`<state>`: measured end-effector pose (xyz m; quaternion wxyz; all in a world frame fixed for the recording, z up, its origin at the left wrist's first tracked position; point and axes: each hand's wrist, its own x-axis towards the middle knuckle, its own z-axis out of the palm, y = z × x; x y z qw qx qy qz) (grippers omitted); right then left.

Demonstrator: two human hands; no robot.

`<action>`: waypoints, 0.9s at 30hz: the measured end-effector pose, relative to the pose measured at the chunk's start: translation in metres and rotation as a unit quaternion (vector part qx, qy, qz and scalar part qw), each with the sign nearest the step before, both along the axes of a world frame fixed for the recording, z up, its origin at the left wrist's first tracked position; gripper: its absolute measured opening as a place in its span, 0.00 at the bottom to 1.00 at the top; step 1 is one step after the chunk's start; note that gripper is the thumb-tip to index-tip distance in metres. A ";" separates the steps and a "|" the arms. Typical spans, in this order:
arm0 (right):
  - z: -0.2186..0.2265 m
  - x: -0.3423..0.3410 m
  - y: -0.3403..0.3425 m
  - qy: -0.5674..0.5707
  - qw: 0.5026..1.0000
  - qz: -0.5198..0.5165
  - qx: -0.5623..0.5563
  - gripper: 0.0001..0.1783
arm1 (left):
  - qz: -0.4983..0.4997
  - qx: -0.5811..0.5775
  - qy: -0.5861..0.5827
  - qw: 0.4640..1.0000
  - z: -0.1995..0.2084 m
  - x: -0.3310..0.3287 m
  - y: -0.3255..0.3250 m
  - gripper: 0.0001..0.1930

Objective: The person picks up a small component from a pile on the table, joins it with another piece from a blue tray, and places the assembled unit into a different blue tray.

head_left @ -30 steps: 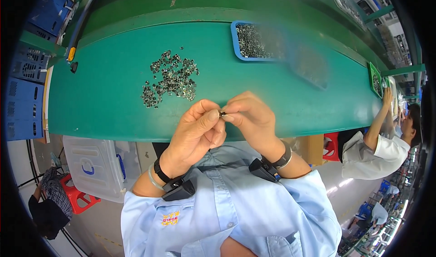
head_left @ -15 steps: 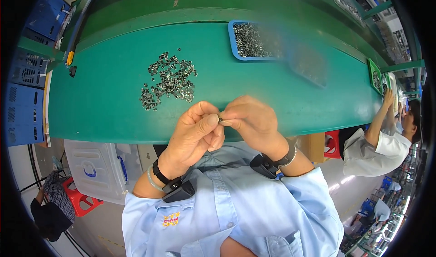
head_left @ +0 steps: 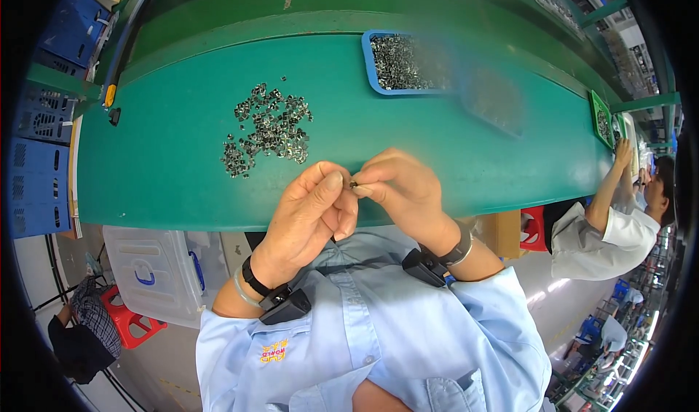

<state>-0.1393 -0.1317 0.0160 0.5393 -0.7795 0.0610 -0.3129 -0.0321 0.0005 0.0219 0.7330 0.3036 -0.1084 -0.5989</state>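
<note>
Above the near edge of the green table, my right hand pinches a small dark, shiny metal piece between thumb and fingertips. My left hand is right beside it, fingers curled and thumb raised, its fingertips close against the piece. Whatever its curled fingers hold is hidden. Beyond my left hand, a loose pile of small shiny metal pieces lies spread over the table mat. A blue tray full of similar pieces stands at the far side, its right part blurred.
A blurred translucent patch lies right of the tray. At the far right a co-worker reaches to a green tray. Blue crates stand left of the table. A clear plastic box and a red stool are below.
My left thumb has drawn back from the small metal piece, which is now in my right fingertips. Both hands otherwise stay in nearly the same place.
</note>
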 end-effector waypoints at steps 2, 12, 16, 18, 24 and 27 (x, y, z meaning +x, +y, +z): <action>-0.001 -0.001 -0.001 0.001 1.000 -0.006 0.030 0.07 | -0.003 -0.004 0.001 1.000 -0.001 0.001 -0.001 0.11; 0.011 0.018 -0.097 0.103 0.964 -0.175 -0.174 0.06 | 0.022 0.050 -0.028 0.998 -0.017 0.015 0.020 0.10; 0.014 0.038 -0.102 0.110 0.932 -0.197 -0.283 0.06 | 0.032 0.058 -0.028 0.997 -0.019 0.021 0.026 0.09; 0.011 0.048 -0.095 0.114 0.923 -0.189 -0.315 0.06 | 0.036 0.058 -0.023 0.997 -0.022 0.024 0.029 0.09; -0.005 0.087 -0.039 0.196 0.926 -0.005 -0.322 0.08 | 0.019 0.046 0.005 0.999 -0.028 0.028 0.032 0.09; -0.013 0.094 -0.030 0.192 0.913 -0.015 -0.358 0.08 | 0.010 0.044 0.008 0.999 -0.027 0.030 0.033 0.09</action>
